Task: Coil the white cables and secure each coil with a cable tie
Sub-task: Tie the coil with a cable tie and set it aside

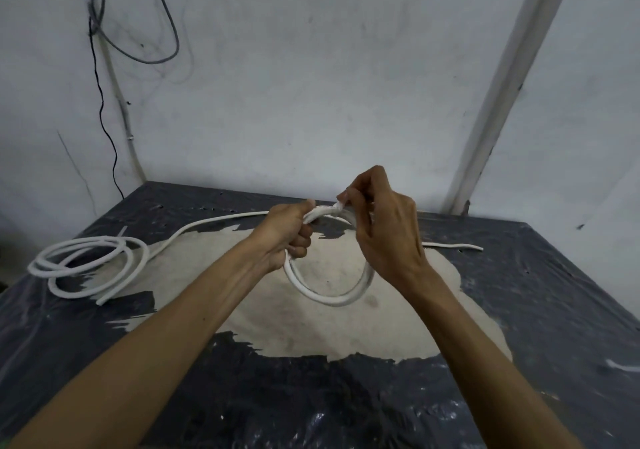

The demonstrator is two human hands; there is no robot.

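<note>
A white cable coil (329, 296) hangs above the middle of the table, several loops held together. My left hand (287, 237) is closed around the coil's upper left part. My right hand (384, 230) pinches a small white piece, perhaps a cable tie (338, 205), at the top of the coil; its fingers hide most of it. A long white cable (207, 222) runs from behind my left hand toward the left. A cable end (453, 246) lies flat to the right of my right hand. A second, loose white coil (86, 261) rests on the table's left side.
The table (346, 407) has a worn dark covering with a pale bare patch in the middle. A wall stands close behind it, with dark wires (138, 32) hanging at upper left and a slanted white strip (502, 102) at right. A small white piece (623, 367) lies near the right edge.
</note>
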